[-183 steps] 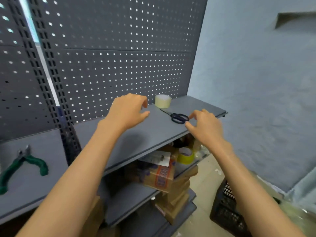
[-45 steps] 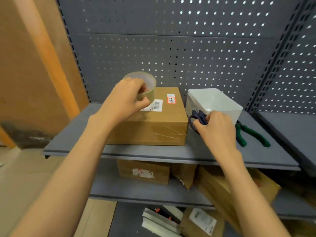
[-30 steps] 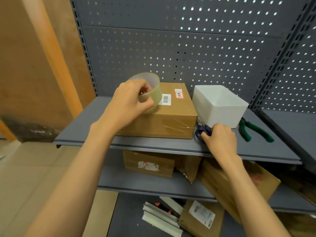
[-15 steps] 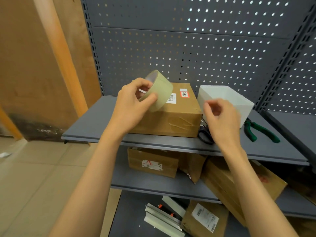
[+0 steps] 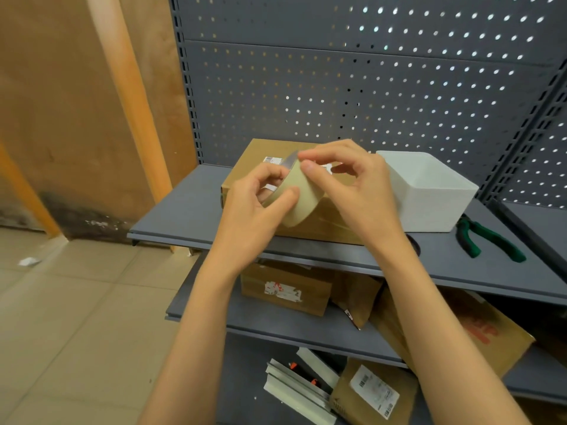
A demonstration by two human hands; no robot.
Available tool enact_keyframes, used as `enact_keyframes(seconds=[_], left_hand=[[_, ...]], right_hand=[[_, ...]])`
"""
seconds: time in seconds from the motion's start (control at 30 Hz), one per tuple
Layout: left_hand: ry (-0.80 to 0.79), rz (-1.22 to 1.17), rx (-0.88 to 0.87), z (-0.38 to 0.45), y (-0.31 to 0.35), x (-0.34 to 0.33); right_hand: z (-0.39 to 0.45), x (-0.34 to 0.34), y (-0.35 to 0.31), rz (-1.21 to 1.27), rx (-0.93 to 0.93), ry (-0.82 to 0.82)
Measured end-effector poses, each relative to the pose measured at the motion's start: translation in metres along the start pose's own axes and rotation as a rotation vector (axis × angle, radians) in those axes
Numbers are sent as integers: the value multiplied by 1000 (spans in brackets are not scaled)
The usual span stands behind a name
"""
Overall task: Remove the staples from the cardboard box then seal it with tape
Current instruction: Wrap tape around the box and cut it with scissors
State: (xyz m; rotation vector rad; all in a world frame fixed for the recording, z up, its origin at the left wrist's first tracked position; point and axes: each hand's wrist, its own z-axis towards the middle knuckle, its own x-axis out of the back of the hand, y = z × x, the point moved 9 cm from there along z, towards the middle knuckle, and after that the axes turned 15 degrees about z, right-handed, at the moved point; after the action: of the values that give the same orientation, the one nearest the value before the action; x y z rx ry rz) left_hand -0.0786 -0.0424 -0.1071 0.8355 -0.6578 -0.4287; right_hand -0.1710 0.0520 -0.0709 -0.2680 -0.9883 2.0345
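Observation:
A brown cardboard box (image 5: pixel 251 162) with a barcode label sits on the grey shelf (image 5: pixel 184 210). In front of it I hold a roll of clear tape (image 5: pixel 302 199) on edge. My left hand (image 5: pixel 257 210) grips the roll, fingers through its core and thumb on the outer face. My right hand (image 5: pixel 352 185) has its thumb tip and fingertips on the roll's upper edge. Black scissors (image 5: pixel 414 243) lie on the shelf, mostly hidden behind my right wrist.
A white plastic bin (image 5: pixel 429 191) stands right of the box. Green-handled pliers (image 5: pixel 487 240) lie further right. Lower shelves hold more cardboard boxes (image 5: pixel 285 289) and packets. A perforated metal back panel (image 5: pixel 337 87) rises behind; wooden boards stand at the left.
My right hand left the scissors on the shelf and came up to the tape roll. My left hand tilted the roll onto its edge and brought it nearer to me.

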Motion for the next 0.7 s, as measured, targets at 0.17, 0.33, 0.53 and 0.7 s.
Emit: enact_keyframes(seconds=[0.17, 0.33, 0.53, 0.7], left_hand=[[-21, 60, -5, -7, -3, 1], [-128, 40, -36, -10, -3, -10], [-214, -99, 12, -12, -4, -24], [-204, -84, 21, -5, 1, -24]], right_hand=[[-1, -6, 5, 1, -54, -33], [-4, -11, 6, -4, -45, 6], [-11, -14, 14, 19, -52, 52], [-17, -6, -1, -23, 87, 174]])
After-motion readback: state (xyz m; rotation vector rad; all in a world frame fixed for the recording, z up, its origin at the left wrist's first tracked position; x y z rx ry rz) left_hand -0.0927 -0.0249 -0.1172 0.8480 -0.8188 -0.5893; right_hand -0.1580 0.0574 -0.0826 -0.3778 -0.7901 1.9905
